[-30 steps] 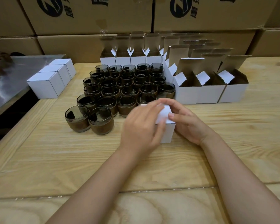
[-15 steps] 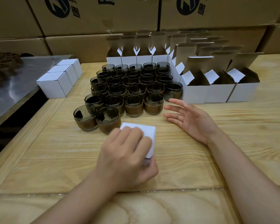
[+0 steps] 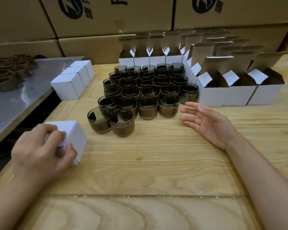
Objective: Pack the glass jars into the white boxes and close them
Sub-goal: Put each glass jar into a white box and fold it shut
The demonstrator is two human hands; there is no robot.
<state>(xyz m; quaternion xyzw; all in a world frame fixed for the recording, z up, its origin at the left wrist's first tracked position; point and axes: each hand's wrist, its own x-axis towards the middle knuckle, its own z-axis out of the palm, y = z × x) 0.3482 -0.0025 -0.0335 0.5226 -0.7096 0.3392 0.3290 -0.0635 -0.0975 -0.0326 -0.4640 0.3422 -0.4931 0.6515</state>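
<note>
Dim, soft overhead light; wide-angle bending at the edges, motion blur on the left hand [image 3: 38, 151].

My left hand [image 3: 40, 150] is low on the left. Its fingers curl over the top of a white box [image 3: 76, 135] and the thumb presses its near side. My right hand [image 3: 211, 125] lies loose, palm showing, fingers straight and pointing left, holding nothing. Both arms are bare.

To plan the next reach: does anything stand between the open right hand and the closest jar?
Nothing visible does. The right hand is open, its fingers pointing toward the jar, and only a narrow strip of bare table shows between them.
</note>
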